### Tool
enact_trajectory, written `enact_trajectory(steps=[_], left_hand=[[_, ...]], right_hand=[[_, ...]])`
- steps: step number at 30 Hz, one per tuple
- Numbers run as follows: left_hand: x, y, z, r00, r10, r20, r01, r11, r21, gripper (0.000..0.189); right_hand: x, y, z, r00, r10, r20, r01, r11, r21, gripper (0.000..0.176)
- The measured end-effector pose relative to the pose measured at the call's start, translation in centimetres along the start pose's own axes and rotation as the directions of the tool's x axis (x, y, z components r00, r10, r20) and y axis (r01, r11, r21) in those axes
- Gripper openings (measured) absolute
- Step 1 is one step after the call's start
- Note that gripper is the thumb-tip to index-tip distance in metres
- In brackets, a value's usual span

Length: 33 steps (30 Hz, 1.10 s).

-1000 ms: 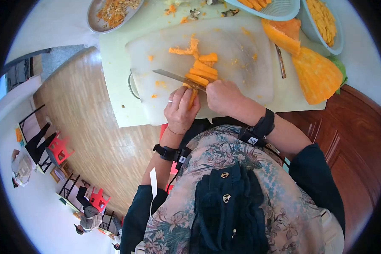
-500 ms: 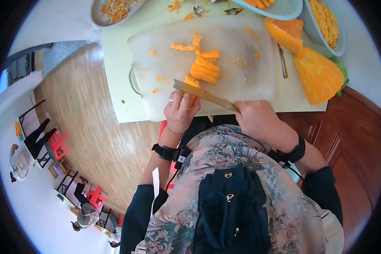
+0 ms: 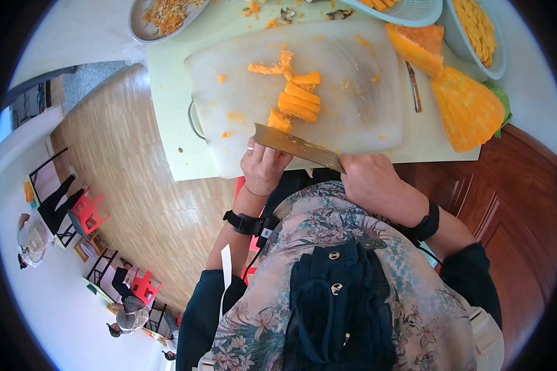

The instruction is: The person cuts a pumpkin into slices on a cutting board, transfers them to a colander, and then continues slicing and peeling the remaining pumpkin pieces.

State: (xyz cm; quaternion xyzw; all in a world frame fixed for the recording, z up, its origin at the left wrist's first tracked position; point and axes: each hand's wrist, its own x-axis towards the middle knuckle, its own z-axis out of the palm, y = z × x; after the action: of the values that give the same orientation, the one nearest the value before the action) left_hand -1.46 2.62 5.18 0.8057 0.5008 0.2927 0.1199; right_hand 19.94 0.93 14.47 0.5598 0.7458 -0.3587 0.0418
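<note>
1. Right hand point(image 3: 370, 180): clenched around the handle of the knife point(image 3: 297, 146), just off the near edge of the cutting board point(image 3: 353, 93). The broad blade lies slantwise over that edge.
2. Left hand point(image 3: 263, 167): at the board's near edge, fingers curled over the near end of the pumpkin piece point(image 3: 279, 120). The blade crosses just above the knuckles and hides part of the grip. The piece's far end shows beyond the blade, on the board.
3. Cut slices point(image 3: 298, 102): stacked near the board's middle, just beyond the held piece.
4. Small knife point(image 3: 413, 86) and pumpkin wedge point(image 3: 467, 108): off the board's right side, on the table point(image 3: 167, 93).
5. Hazard (judgement): the blade stands very close to the left fingers. A slip on the wet flesh, or uncurled fingertips, could bring the edge onto them.
6. Hazard (judgement): the piece sits at the board's very edge. A sideways push could roll it off toward the person's lap.
</note>
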Motion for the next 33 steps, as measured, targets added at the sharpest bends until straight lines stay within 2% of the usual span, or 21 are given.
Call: enact_trajectory(steps=[11, 17, 19, 20, 23, 26, 28, 33], left_hand=[[-0.6, -0.5, 0.2, 1.0, -0.026, 0.014, 0.026, 1.0, -0.009, 0.037], [-0.8, -0.9, 0.5, 0.997, -0.059, -0.043, 0.056, 0.996, -0.071, 0.04], [-0.6, -0.7, 0.5, 0.982, -0.164, -0.095, 0.155, 0.984, -0.093, 0.042], [-0.6, -0.8, 0.6, 0.981, -0.164, -0.1, 0.155, 0.984, -0.092, 0.042], [-0.6, -0.9, 0.6, 0.969, -0.196, -0.147, 0.182, 0.978, -0.101, 0.043], [-0.4, -0.4, 0.9, 0.975, -0.156, -0.159, 0.15, 0.987, -0.051, 0.041], [0.0, 0.0, 0.9, 0.992, -0.058, -0.115, 0.058, 0.998, 0.003, 0.036], [0.5, 0.4, 0.8, 0.994, -0.011, -0.111, 0.013, 1.0, 0.019, 0.03]], right_hand=[[2.0, -0.7, 1.0, 0.998, -0.033, -0.055, 0.034, 0.999, 0.023, 0.012], [3.3, -1.4, 1.1, 0.999, -0.035, -0.042, 0.036, 0.999, 0.032, 0.011], [4.0, -1.7, 1.2, 0.988, -0.115, -0.102, 0.124, 0.988, 0.089, 0.011], [4.4, -1.9, 1.2, 0.988, -0.118, -0.103, 0.127, 0.988, 0.085, 0.011], [5.0, -2.6, 1.0, 0.992, -0.12, -0.051, 0.119, 0.993, -0.014, 0.012], [4.5, -2.6, 0.4, 0.993, -0.114, -0.022, 0.114, 0.993, 0.006, 0.013], [4.1, -2.6, 0.0, 0.999, -0.054, -0.002, 0.054, 0.999, 0.004, 0.013], [3.9, -2.4, -0.4, 0.999, -0.054, -0.009, 0.054, 0.998, 0.021, 0.014]])
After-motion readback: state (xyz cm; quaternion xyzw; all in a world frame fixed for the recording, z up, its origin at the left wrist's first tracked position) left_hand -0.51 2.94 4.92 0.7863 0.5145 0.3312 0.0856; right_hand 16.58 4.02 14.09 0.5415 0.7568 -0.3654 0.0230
